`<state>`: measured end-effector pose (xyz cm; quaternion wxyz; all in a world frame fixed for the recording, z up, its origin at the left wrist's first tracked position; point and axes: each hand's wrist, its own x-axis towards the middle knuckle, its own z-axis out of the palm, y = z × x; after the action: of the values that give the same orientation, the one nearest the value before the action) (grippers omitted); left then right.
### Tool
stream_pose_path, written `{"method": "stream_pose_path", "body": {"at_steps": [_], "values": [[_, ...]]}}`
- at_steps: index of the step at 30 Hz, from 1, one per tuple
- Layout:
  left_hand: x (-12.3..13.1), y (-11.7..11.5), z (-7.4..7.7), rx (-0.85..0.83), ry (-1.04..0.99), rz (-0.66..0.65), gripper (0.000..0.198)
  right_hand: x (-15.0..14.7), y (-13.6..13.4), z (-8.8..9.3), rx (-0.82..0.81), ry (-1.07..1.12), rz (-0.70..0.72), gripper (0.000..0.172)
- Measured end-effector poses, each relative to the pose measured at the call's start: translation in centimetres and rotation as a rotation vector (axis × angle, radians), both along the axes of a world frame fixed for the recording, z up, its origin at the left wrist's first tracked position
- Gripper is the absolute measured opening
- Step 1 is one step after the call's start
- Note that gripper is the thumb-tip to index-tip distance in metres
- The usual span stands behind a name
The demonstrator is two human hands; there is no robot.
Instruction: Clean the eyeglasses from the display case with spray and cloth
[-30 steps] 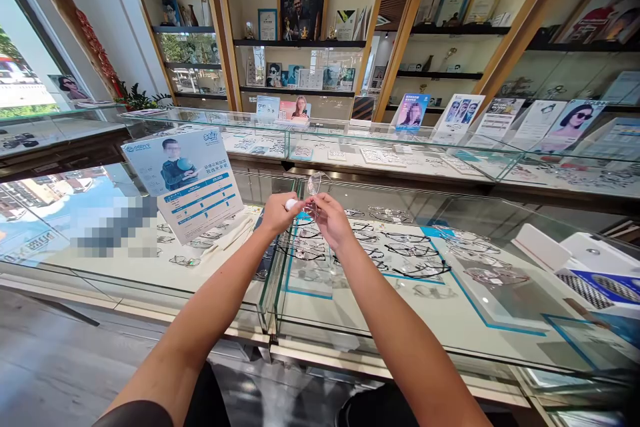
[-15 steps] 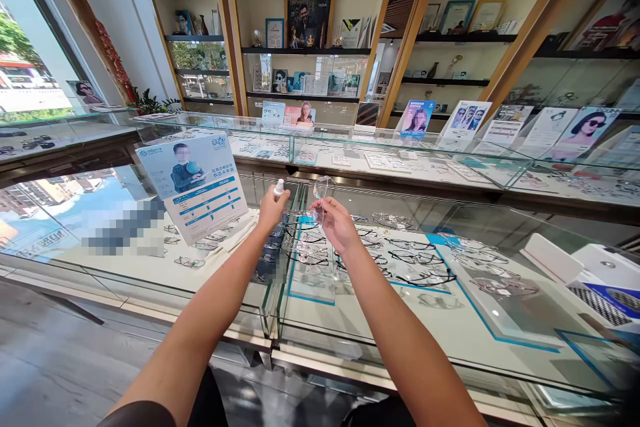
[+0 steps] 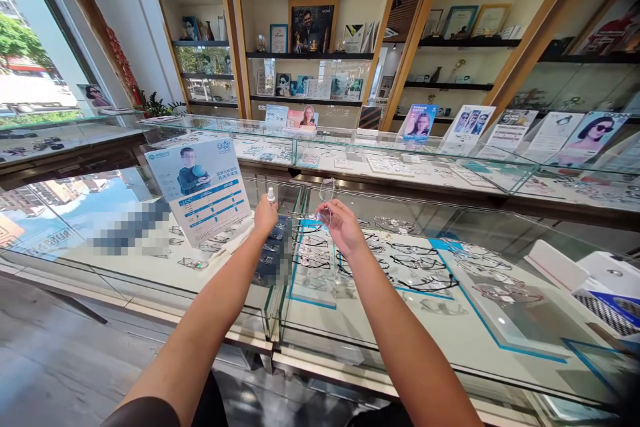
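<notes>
Two hands work above the glass display case (image 3: 325, 323), near the centre of the frame. We see the left hand (image 3: 265, 215) closed round a small white spray bottle (image 3: 271, 195), nozzle uppermost and apart from the eyewear; the right hand (image 3: 345, 227) pinches a clear-lensed pair of glasses (image 3: 327, 191), raised just right of centre. We judge the work to be partway along: both articles are in hand, neither is set down, and the pale cloth (image 3: 230, 248), left of centre, is in neither hand. Whether the lenses carry any liquid we cannot tell, so how much is left to do on them is uncertain.
</notes>
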<state>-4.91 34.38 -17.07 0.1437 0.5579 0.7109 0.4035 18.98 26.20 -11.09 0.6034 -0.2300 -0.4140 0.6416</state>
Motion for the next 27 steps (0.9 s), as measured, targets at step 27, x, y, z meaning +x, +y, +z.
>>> {"method": "stream_pose_path", "body": {"at_steps": [27], "values": [[6.7,-7.3,4.4,0.908,0.431,-0.646,0.083,5.6,-0.4,2.4,0.089,-0.567,0.262,0.029]]}}
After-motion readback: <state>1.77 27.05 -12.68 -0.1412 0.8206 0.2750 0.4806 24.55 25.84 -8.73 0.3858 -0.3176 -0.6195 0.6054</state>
